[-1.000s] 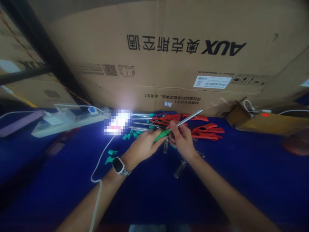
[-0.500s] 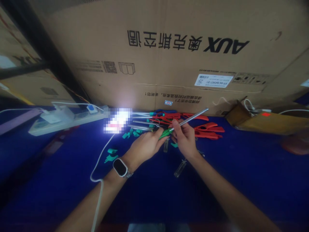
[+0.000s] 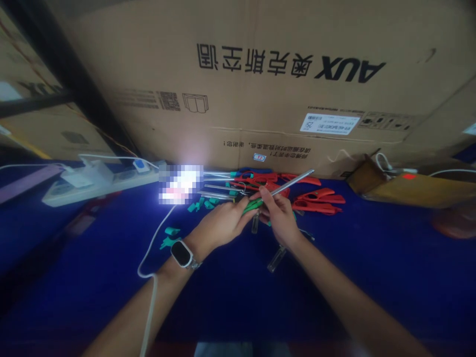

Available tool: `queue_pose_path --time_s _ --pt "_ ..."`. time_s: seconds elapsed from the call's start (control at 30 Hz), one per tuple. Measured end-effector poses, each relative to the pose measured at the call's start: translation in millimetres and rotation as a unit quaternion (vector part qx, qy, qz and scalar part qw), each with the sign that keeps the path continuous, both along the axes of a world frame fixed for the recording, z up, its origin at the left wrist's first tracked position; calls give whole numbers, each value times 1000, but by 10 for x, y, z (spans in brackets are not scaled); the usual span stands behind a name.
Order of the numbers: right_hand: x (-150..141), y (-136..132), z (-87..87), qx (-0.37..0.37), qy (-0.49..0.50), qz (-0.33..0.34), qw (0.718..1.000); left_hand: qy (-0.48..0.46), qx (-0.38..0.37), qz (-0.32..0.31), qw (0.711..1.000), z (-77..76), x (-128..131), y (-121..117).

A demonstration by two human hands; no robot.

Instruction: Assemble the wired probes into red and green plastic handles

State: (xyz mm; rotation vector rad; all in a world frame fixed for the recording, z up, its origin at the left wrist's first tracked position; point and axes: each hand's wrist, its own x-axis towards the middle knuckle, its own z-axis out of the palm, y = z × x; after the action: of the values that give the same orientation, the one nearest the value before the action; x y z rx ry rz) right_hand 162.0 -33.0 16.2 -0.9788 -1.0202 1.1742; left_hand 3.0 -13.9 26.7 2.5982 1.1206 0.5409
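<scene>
A stick lighter (image 3: 295, 182) with a green handle and a silver metal tube is held between both hands, its tube pointing up to the right. My left hand (image 3: 225, 220) is closed around the green handle, most of which it hides. My right hand (image 3: 281, 216) grips the lighter where handle and tube meet, thumb on top. Behind the hands lie red lighter handle shells (image 3: 319, 201) and several metal tubes (image 3: 219, 194). Small green plastic pieces (image 3: 171, 231) are scattered left of my left hand. Clear fuel tanks (image 3: 276, 259) lie below and between the hands.
A bright, pixelated screen (image 3: 181, 184) stands at the back left, with a white cable (image 3: 143, 260) crossing my left forearm. Left of it is a power strip (image 3: 61, 194) with chargers. A large cardboard box (image 3: 148, 54) walls off the back; a yellowish box (image 3: 427, 191) sits right.
The lighter and both hands shifted slightly right and up, then came back left. Both hands keep their hold on it throughout. Loose parts on the table look unmoved.
</scene>
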Motion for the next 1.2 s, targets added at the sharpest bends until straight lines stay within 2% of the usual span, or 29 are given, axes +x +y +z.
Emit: queue_pose_path --time_s 0.1,0.27,0.37,0.5,0.73,0.83,0.9,1.0,1.2 --pt "33 -21 78 -6 14 25 1000 -34 -38 -14 999 10 -22 13" --pt "120 -18 163 63 48 -50 996 -42 -55 -16 997 51 -43 -7" --pt "148 -1 154 85 26 -36 995 -25 -52 -15 998 70 -45 -35" --pt "164 11 136 72 24 -7 997 -24 -56 -24 998 68 -30 -44" --pt "160 -22 112 67 48 1 997 -33 -49 -11 998 78 -21 -38" --pt "131 -26 96 33 75 18 996 -31 -33 -11 999 77 -34 -35" --pt "121 -18 88 29 61 18 998 -27 -24 -9 999 63 -46 -24" --pt "143 0 84 60 19 -5 998 -24 -8 -8 1000 36 -63 3" --pt "199 11 94 92 -8 -30 995 -79 -13 -51 995 31 -76 45"
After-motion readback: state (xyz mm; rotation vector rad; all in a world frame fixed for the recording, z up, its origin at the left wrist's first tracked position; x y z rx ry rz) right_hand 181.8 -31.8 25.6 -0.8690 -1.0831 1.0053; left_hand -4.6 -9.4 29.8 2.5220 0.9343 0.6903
